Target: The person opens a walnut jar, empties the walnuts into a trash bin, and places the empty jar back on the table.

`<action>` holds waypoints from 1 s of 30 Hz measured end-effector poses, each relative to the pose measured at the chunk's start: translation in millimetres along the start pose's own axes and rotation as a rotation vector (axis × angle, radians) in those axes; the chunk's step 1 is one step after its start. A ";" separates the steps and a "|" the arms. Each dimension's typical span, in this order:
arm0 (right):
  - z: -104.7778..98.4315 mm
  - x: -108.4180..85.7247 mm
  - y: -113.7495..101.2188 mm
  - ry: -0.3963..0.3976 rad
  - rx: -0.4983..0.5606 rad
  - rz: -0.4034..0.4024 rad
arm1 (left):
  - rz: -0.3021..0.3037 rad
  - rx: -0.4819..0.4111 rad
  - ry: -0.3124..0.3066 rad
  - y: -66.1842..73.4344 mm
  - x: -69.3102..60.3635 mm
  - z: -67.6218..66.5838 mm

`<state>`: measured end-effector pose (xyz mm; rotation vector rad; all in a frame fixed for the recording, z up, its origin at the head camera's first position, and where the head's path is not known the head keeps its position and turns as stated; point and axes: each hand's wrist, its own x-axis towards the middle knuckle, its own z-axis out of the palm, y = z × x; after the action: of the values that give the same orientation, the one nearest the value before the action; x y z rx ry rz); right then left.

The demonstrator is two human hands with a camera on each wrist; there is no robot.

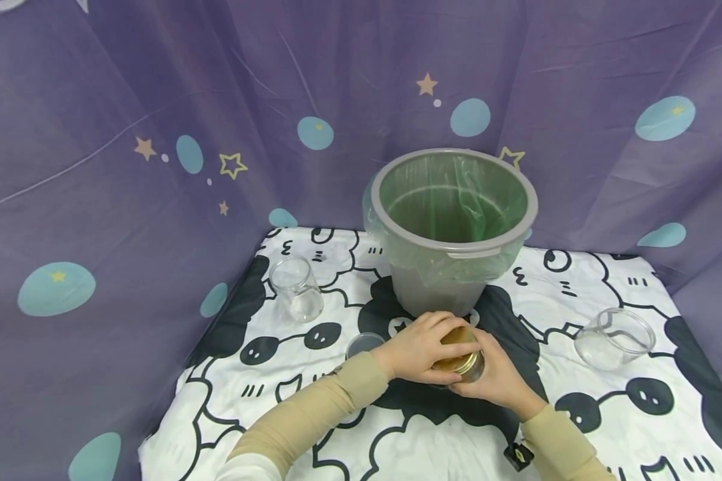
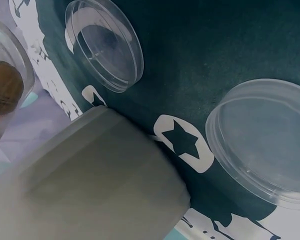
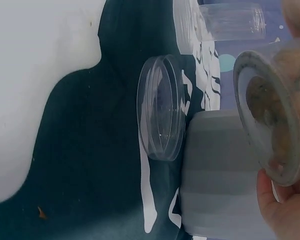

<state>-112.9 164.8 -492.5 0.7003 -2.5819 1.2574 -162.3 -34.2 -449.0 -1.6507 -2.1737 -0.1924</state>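
Both hands hold a clear jar (image 3: 267, 117) with a gold lid (image 1: 462, 364), in front of the bin. My left hand (image 1: 418, 349) lies over the lid, its fingers bent across the top and edge. From the right side my right hand (image 1: 498, 379) grips the jar's body, thumb and fingers round it. Brown rounded pieces (image 2: 5, 87) show through the jar wall; their exact kind is unclear. The jar is tilted above the cloth. Below it lie two shallow clear round lids or dishes, one nearer the bin (image 2: 107, 45) and another (image 2: 262, 142) beside it.
A grey bin (image 1: 454, 244) lined with a green bag stands behind the hands. One open clear jar (image 1: 297, 294) stands at the left, another clear container (image 1: 614, 341) at the right. A patterned cloth (image 1: 265, 394) covers the table, with a purple curtain (image 1: 361, 67) behind.
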 end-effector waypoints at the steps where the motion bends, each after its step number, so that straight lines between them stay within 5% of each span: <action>1: 0.6 -0.2 -0.4 -0.009 0.023 0.003 | -0.002 0.003 0.004 0.1 0.1 0.0; 16: 10.8 4.1 0.3 -0.056 0.161 0.079 | -0.049 0.055 0.076 2.7 -1.1 3.3; 30: 19.4 5.3 5.0 0.028 0.080 0.035 | -0.117 0.038 0.135 5.3 0.6 14.5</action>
<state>-119.2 150.5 -506.1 0.6488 -2.5444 1.3779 -160.7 -27.1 -462.6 -1.4486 -2.1591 -0.2854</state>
